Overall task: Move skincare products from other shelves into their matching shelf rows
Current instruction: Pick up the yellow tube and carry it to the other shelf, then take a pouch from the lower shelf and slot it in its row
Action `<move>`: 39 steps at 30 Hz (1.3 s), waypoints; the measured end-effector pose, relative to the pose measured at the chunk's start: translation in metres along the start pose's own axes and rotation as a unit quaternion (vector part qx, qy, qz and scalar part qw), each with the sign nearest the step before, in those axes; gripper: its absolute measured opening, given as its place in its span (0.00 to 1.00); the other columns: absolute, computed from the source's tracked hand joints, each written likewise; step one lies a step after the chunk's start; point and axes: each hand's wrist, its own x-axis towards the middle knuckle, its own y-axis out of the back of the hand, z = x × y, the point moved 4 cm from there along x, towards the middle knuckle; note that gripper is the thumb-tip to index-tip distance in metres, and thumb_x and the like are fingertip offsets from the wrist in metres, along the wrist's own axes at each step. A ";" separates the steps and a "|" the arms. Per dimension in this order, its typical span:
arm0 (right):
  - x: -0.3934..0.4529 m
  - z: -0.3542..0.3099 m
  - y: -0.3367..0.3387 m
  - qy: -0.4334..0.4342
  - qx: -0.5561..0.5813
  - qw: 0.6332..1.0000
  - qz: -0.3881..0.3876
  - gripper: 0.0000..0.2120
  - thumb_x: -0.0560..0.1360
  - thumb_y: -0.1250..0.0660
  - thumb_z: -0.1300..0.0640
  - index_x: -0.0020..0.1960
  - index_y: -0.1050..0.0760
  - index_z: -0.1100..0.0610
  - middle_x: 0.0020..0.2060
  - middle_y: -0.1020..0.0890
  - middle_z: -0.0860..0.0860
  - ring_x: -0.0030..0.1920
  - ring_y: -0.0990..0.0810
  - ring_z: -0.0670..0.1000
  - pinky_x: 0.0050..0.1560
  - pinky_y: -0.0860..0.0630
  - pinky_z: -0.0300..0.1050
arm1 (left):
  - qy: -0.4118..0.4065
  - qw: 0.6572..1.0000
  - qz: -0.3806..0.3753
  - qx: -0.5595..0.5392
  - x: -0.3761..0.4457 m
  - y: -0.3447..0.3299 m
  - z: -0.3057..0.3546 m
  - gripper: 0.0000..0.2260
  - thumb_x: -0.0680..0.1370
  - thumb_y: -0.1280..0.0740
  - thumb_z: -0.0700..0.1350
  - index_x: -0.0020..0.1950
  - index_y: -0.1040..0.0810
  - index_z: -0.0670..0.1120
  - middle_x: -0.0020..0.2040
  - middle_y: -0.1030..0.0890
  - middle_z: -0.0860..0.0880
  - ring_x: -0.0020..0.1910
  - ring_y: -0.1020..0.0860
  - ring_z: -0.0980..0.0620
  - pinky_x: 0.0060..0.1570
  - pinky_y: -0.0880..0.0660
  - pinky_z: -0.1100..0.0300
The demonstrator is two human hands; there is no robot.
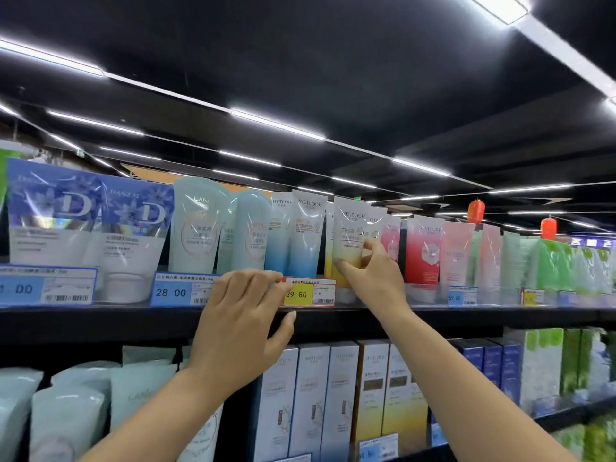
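Head view — right hand [373, 278] fingers pinching yellow tube [346, 235] on top shelf [100, 316]; left hand [240, 315] spread, empty.

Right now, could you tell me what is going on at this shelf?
A person is sorting facial cleanser tubes on the top shelf. The right hand has its grip on a yellow-and-white Wetcode tube standing in its row between the blue Wetcode tubes and the pink tubes. The left hand rests at the shelf edge by the yellow 39.80 price tag, holding nothing. Boxed products fill the shelf below.
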 end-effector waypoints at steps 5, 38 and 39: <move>-0.008 -0.001 0.006 0.007 0.000 1.000 -0.014 0.24 0.73 0.30 0.48 0.64 0.31 0.54 0.53 0.24 0.48 0.56 0.25 0.50 0.50 0.26 0.41 | 0.005 1.000 -0.015 -0.022 0.002 0.006 0.000 0.20 0.74 0.39 0.56 0.61 0.23 0.47 0.56 0.23 0.51 0.57 0.27 0.49 0.61 0.35 0.52; -0.431 -0.194 -0.135 0.548 0.206 0.759 -0.285 0.17 0.73 0.36 0.52 0.58 0.22 0.58 0.55 0.19 0.54 0.56 0.23 0.55 0.58 0.26 0.49 | 0.260 0.895 -0.299 0.206 -0.398 0.314 0.002 0.20 0.75 0.34 0.51 0.64 0.24 0.44 0.61 0.23 0.47 0.60 0.26 0.49 0.63 0.32 0.54; -0.448 -0.205 -0.141 0.556 0.211 0.747 -0.297 0.17 0.73 0.36 0.52 0.58 0.22 0.58 0.55 0.19 0.54 0.56 0.25 0.54 0.59 0.28 0.47 | 0.275 0.889 -0.302 0.209 -0.417 0.332 -0.002 0.19 0.76 0.35 0.51 0.64 0.24 0.44 0.60 0.23 0.47 0.60 0.26 0.49 0.63 0.32 0.55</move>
